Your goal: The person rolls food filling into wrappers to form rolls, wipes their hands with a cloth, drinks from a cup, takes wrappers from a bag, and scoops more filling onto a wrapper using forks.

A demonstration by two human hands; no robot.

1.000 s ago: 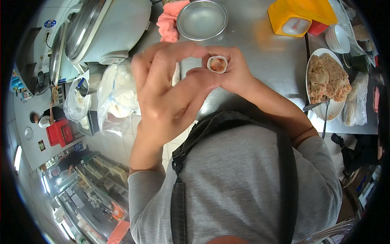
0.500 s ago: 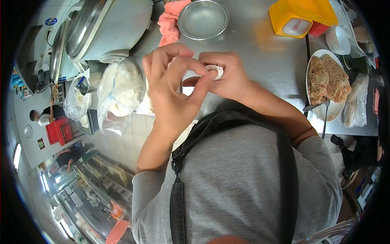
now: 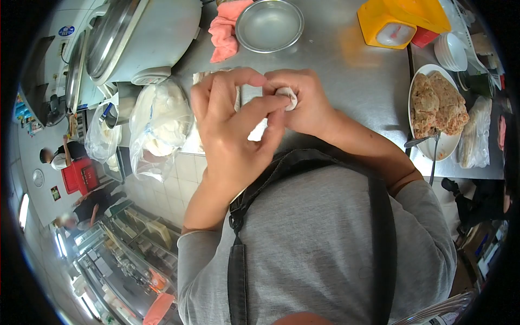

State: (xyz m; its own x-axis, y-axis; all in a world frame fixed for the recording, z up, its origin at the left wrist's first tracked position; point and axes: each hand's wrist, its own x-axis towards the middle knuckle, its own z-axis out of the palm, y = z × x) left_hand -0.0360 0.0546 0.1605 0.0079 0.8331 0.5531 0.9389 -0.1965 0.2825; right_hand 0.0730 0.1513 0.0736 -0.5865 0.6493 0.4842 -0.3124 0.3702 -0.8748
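A small white dough dumpling (image 3: 288, 98) sits in the curled fingers of my right hand (image 3: 310, 103). My left hand (image 3: 232, 122) reaches in from the left, its thumb and fingertips pinching the dumpling's edge. Both hands are closed on it above the steel worktop. Much of the dumpling is covered by my fingers, so any filling inside is hidden. To the right, an oval white plate (image 3: 445, 153) carries a mound of minced filling (image 3: 439, 103), with metal utensils (image 3: 435, 149) resting at its near side.
Ahead stand a metal bowl (image 3: 270, 26), a pink cloth (image 3: 223, 32) and a yellow scale (image 3: 374, 24). Plastic-bagged dough (image 3: 160, 122) and a large lidded cooker (image 3: 157, 38) are on the left. White bowls (image 3: 450, 53) are stacked at right. Other people are in the left background.
My left fingers have shifted a little along the dumpling's edge, and the left wrist has turned slightly. The dumpling's visible face looks more gathered. My right hand has barely moved.
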